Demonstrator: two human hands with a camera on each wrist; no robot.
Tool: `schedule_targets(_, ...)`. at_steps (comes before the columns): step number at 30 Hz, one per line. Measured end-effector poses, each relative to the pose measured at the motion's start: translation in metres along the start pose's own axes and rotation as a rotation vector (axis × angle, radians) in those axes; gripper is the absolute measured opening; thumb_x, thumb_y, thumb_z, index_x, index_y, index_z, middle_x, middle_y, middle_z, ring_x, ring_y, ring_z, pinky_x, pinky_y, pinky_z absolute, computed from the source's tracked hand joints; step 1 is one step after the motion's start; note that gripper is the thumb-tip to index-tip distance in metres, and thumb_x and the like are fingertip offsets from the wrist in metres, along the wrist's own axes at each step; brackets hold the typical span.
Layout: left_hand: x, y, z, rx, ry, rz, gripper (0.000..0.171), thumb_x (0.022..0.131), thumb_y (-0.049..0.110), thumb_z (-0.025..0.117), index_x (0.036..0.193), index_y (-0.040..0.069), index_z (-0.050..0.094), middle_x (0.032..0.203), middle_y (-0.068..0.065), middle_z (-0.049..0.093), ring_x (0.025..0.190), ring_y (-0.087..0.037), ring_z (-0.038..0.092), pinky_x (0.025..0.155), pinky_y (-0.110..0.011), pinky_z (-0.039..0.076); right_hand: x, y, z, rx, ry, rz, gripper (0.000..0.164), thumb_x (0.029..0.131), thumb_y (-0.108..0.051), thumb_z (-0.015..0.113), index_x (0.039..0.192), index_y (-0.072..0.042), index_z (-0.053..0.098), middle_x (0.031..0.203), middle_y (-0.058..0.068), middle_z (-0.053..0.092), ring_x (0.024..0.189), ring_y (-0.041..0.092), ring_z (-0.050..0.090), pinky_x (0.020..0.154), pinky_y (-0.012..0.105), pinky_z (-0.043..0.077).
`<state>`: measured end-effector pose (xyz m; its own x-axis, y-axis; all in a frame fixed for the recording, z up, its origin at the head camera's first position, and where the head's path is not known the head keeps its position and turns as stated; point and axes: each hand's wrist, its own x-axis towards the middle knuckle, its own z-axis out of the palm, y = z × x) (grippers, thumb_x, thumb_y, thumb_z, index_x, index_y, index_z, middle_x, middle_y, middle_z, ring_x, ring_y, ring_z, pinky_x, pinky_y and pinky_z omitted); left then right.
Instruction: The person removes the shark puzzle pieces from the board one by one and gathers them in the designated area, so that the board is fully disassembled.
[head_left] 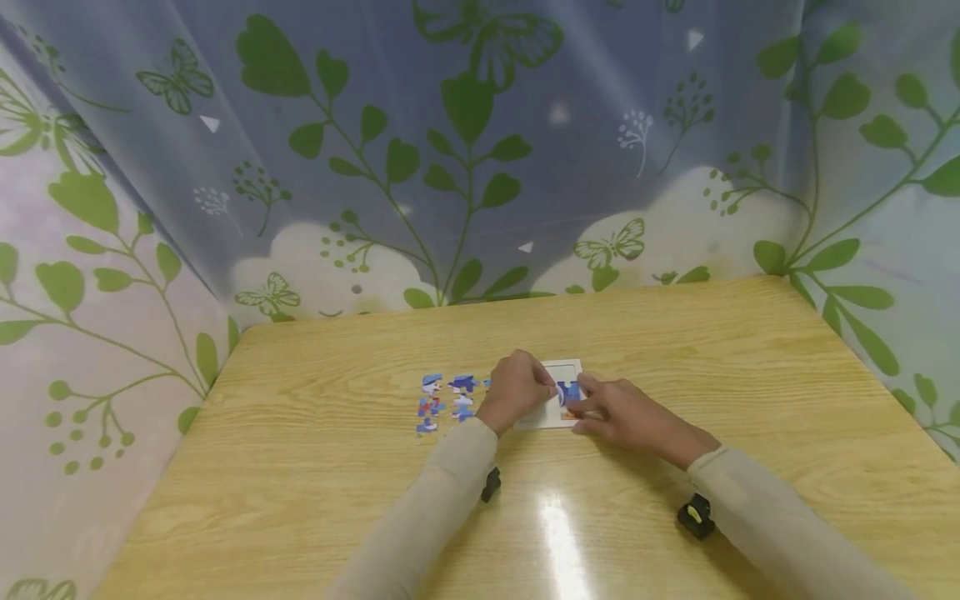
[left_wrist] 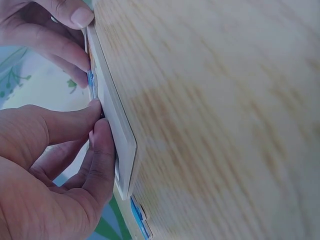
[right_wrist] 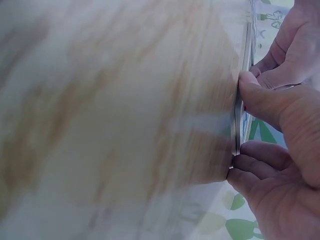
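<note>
A white-bordered puzzle board point(head_left: 551, 422) lies on the table, with blue and orange joined pieces point(head_left: 570, 398) at its right side. My left hand point(head_left: 517, 387) pinches a small jigsaw piece point(head_left: 559, 393) between thumb and forefinger over the board, beside those pieces; the fingers hide most of it. The right hand point(head_left: 626, 414) grips the board's right part, thumb at the near edge and fingers curled at the right side, one over the pieces. In the left wrist view the left fingertips point(left_wrist: 102, 132) meet just above the board.
Several loose jigsaw pieces point(head_left: 462, 404), blue, white and red, lie in rows left of the board. The wooden table point(head_left: 315, 483) ends at a patterned curtain point(head_left: 375, 167) at the back and sides. Dark wrist-worn devices point(head_left: 696, 517) sit under the sleeves.
</note>
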<state>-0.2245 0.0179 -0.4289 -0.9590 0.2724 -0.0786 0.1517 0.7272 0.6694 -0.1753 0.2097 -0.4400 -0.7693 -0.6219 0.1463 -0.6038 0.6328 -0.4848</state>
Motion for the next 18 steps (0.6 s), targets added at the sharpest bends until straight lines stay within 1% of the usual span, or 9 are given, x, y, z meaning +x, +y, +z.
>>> schedule_targets(3,0.0,0.0002,-0.0002,0.002,-0.003,-0.003,0.005,0.084,0.008,0.082,0.08,0.009,0.079,0.081,-0.001,0.075,0.079,-0.016,0.066,0.072,-0.03,0.055,-0.0014,-0.0005,-0.0008,0.022,-0.002,0.003,0.03,0.091,-0.013,0.076,0.116,0.004,0.073,0.084,0.0,0.041,0.065,0.005,0.034,0.057,0.02,0.034)
schedule_targets(7,0.0008,0.0001,0.0003,0.012,0.002,-0.006,0.005,0.084,0.009,0.082,0.08,0.009,0.08,0.08,0.0,0.075,0.077,-0.015,0.066,0.07,-0.028,0.054,-0.0015,-0.0012,-0.0014,0.036,-0.008,0.009,0.03,0.092,-0.013,0.075,0.115,0.005,0.073,0.085,0.002,0.044,0.067,0.006,0.036,0.058,0.021,0.035)
schedule_targets(14,-0.0004,0.0004,0.0005,0.02,-0.007,0.01,0.005,0.086,0.008,0.079,0.081,0.007,0.079,0.083,-0.002,0.075,0.079,-0.016,0.067,0.073,-0.029,0.055,-0.0001,-0.0003,-0.0004,0.009,-0.02,0.013,0.03,0.092,-0.013,0.075,0.116,0.006,0.072,0.094,0.004,0.054,0.07,0.007,0.046,0.063,0.022,0.042)
schedule_targets(17,-0.001,0.0008,0.0004,0.02,-0.006,0.016,0.007,0.086,0.005,0.078,0.08,0.007,0.079,0.083,-0.002,0.075,0.078,-0.016,0.067,0.073,-0.029,0.056,0.0004,-0.001,-0.0009,0.004,-0.026,0.023,0.03,0.092,-0.013,0.075,0.116,0.005,0.072,0.104,0.012,0.06,0.076,0.009,0.055,0.067,0.026,0.048)
schedule_targets(18,-0.0012,0.0008,0.0004,0.021,-0.006,0.015,0.007,0.086,0.005,0.078,0.08,0.008,0.079,0.083,-0.002,0.075,0.078,-0.016,0.067,0.073,-0.029,0.056,0.0002,-0.0013,-0.0013,0.001,-0.025,0.024,0.029,0.093,-0.013,0.075,0.116,0.005,0.073,0.109,0.017,0.062,0.081,0.014,0.061,0.071,0.028,0.052)
